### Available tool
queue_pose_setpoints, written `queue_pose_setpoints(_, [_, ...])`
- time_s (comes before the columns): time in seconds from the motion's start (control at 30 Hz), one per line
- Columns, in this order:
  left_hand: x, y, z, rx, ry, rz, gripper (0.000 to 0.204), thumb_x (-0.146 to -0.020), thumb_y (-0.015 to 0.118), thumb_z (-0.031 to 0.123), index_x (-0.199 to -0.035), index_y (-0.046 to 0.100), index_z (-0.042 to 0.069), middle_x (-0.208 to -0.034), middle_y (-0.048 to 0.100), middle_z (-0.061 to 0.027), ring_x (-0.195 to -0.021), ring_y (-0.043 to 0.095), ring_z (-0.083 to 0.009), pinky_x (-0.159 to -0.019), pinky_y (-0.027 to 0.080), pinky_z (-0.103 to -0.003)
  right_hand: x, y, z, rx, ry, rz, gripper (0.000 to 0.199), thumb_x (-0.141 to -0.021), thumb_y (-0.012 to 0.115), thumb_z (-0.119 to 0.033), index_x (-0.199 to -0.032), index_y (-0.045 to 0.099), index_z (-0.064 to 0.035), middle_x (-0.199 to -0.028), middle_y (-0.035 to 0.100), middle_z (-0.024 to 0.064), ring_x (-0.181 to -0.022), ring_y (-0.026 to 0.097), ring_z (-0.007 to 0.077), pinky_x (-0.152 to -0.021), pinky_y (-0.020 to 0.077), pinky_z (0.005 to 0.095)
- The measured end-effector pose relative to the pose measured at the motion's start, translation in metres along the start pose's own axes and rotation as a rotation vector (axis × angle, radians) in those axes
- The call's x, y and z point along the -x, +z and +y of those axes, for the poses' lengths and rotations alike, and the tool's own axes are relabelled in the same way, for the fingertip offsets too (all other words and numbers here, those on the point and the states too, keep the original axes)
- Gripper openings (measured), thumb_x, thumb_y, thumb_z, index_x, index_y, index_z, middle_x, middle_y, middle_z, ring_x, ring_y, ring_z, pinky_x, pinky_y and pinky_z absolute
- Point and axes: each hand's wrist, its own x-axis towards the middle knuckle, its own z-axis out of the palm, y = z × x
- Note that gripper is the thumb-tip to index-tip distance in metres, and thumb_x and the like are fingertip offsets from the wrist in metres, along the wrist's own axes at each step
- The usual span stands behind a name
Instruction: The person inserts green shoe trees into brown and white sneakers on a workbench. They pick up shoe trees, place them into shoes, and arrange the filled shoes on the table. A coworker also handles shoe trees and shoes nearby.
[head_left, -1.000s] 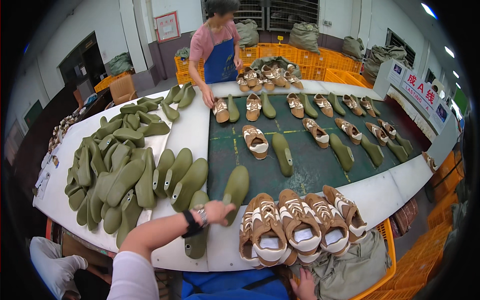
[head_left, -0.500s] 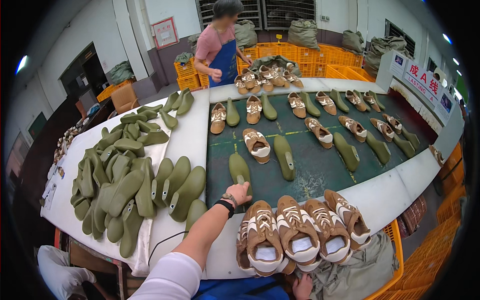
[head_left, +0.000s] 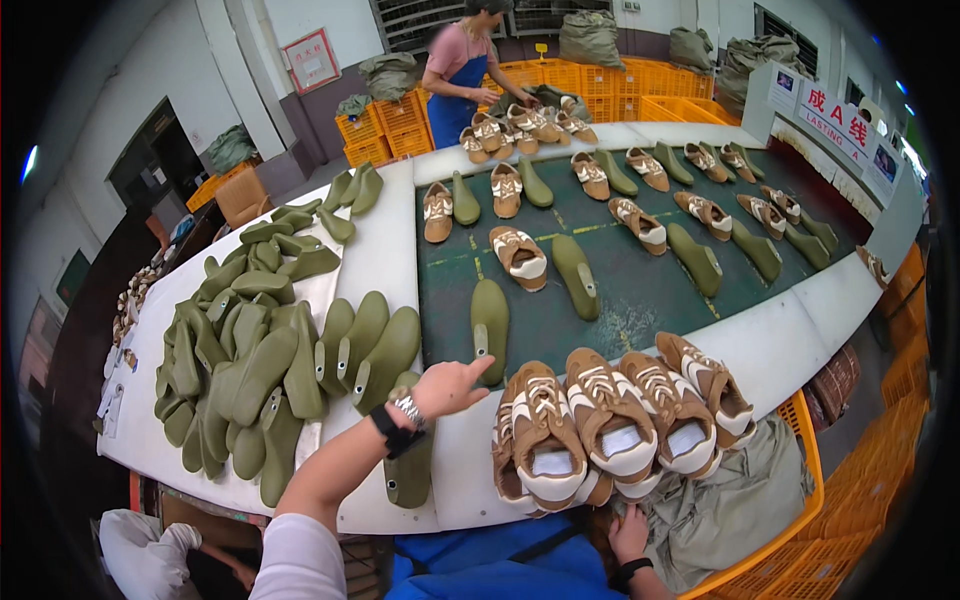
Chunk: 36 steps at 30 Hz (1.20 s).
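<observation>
My left hand [head_left: 448,390] is just off the heel of a green shoe last [head_left: 489,325] lying on the dark green belt. Its index finger and thumb are stretched apart and nothing is held. Under my left wrist another green last [head_left: 410,470] sits partly hidden at the white table edge. My right hand [head_left: 628,535] is low, against the heels of several brown-and-white sneakers [head_left: 610,430] standing in a row on the near edge. Its fingertips are partly hidden there, so its grip cannot be made out. A grey-green cloth sack [head_left: 735,500] lies beside it.
A heap of green lasts [head_left: 235,370] covers the white table to the left. Sneakers [head_left: 519,258] and lasts lie in rows on the belt [head_left: 640,310]. Across the table a person in a blue apron [head_left: 462,100] handles more sneakers. Orange crates [head_left: 810,440] stand to the right.
My left hand has let go of the last's heel and drawn back toward me, its fingers opening. More of my right hand shows beside the near sneakers. The person opposite has leaned over the sneakers.
</observation>
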Motion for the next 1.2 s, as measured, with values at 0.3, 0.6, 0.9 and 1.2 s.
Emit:
queue_pose_setpoints(0.3, [0.089,0.037,0.138,0.247,0.311,0.361,0.034,-0.080,0.068,0.020,-0.107,0.055,0.003,-0.088,0.062,-0.0125,-0.079,0.061,-0.0288,-0.066,0.049,-0.036,-0.002,0.002,-0.004,0.038,-0.009,0.018,0.048,-0.077,0.062,-0.014,-0.121,0.046,-0.0003,-0.106,0.056,0.0234,-0.098,0.054,0.0410,-0.083,0.0462,0.0471])
queue_pose_setpoints(0.6, [0.105,0.020,0.089,1.121,-0.245,0.161,0.031,-0.089,0.064,0.025,-0.111,0.055,0.006,-0.090,0.064,-0.0053,-0.070,0.062,-0.0173,-0.060,0.050,-0.032,-0.003,0.002,-0.006,0.052,-0.015,0.025,0.052,-0.077,0.063,-0.013,-0.125,0.045,-0.0016,-0.104,0.056,0.0220,-0.097,0.054,0.0397,-0.083,0.0461,0.0466])
queue_pose_setpoints(0.9, [0.149,-0.017,0.006,2.587,-0.186,0.558,0.050,-0.096,0.035,0.051,-0.116,0.058,0.011,-0.098,0.065,-0.0097,-0.047,0.044,-0.0121,-0.044,0.036,-0.023,-0.004,0.002,-0.008,0.006,0.008,0.012,0.048,-0.077,0.061,-0.012,-0.121,0.045,-0.0016,-0.105,0.055,0.0225,-0.099,0.053,0.0407,-0.084,0.0456,0.0473])
queue_pose_setpoints(1.2, [0.139,-0.059,-0.006,2.418,-0.103,0.528,0.048,-0.098,0.036,0.048,-0.118,0.058,0.011,-0.102,0.065,-0.0065,-0.053,0.046,-0.0117,-0.046,0.038,-0.022,-0.005,0.005,-0.006,-0.006,0.021,-0.007,0.049,-0.076,0.062,-0.011,-0.121,0.045,0.0000,-0.104,0.055,0.0231,-0.099,0.053,0.0410,-0.084,0.0450,0.0474])
